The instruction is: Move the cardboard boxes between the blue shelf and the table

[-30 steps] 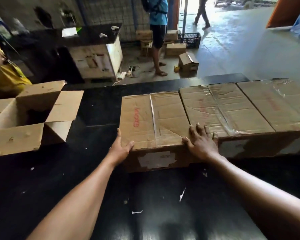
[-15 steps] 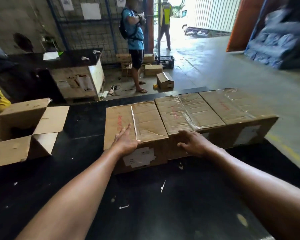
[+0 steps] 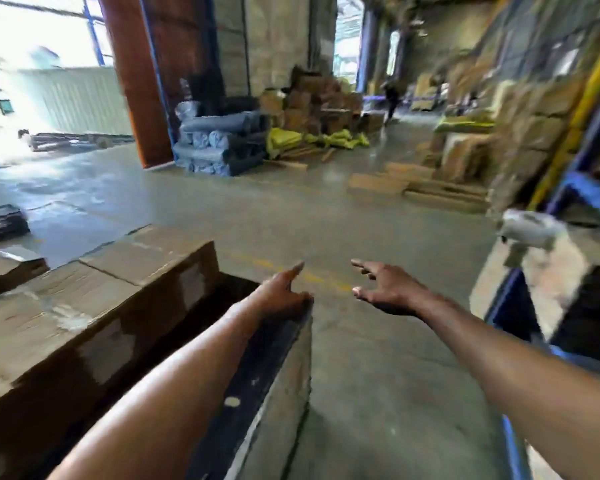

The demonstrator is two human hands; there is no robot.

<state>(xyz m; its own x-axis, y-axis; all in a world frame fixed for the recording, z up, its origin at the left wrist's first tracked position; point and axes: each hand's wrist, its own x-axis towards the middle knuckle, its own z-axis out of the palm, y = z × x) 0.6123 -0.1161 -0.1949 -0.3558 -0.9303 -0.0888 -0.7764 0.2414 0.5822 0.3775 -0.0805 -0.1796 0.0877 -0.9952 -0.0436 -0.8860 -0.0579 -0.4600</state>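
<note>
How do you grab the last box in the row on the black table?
Probably from its open end, the one away from the row. The last box sits tight against the next box, so fingers fit only at that free end and along the labelled front. One hand there, one under the front edge, then lift. Both the left hand and the right hand are empty.

open floor (image 3: 361, 341) between table (image 3: 257, 382) and shelf (image 3: 582, 188)

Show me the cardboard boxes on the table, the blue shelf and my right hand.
cardboard boxes (image 3: 84, 306), head view, top face.
blue shelf (image 3: 591, 197), head view, horizontal beam.
right hand (image 3: 387, 289), head view, middle of the hand.
</note>
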